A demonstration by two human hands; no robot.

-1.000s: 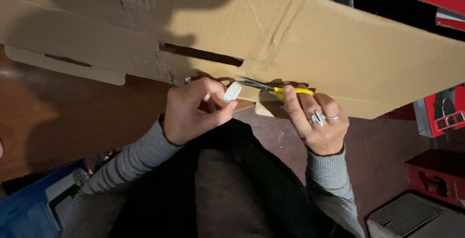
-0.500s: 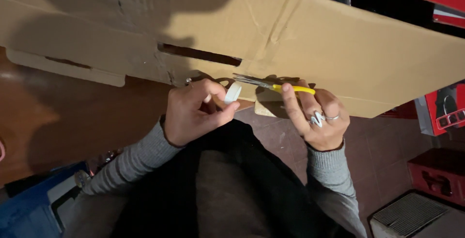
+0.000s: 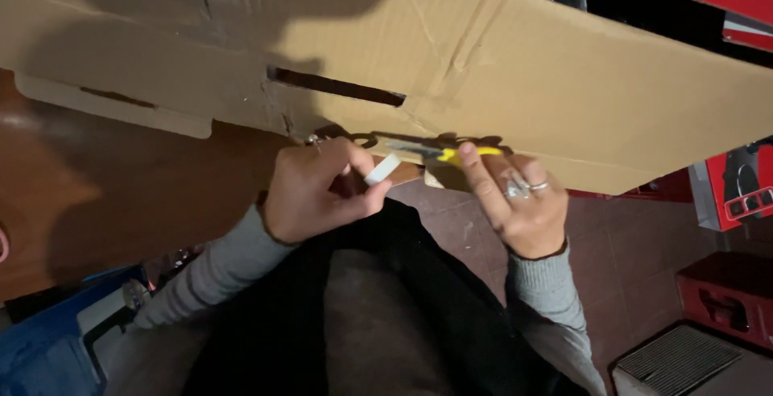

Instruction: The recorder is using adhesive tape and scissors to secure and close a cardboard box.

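A large cardboard box fills the upper part of the head view, its brown side running from 9 o'clock up to 3 o'clock, with a narrow dark handle slot cut into it just above centre. Both of the person's hands work at the box's lower edge, a little below the slot.

The left hand sits just left of centre. Its grip is clenched on a small white strip, pinched between thumb and fingertips; the strip sticks out towards 2 o'clock and ends just beside the box edge. What the strip is made of cannot be told.

The right hand lies at about 3 o'clock from the left hand, near it but apart. Its fingers reach up towards 11 o'clock and grasp a yellow-handled cutting tool, whose dark metal part points towards 9 o'clock along the lower edge of the box, touching or just under the cardboard; shadow hides the exact contact. Rings show on two fingers of this hand.

Both forearms wear grey sleeves, and dark clothing fills the bottom centre of the view. A reddish-brown floor lies below the box at 8 o'clock. A blue object sits at 7 o'clock, red cases stand at 4 o'clock, and a grey ribbed mat lies at 5 o'clock.
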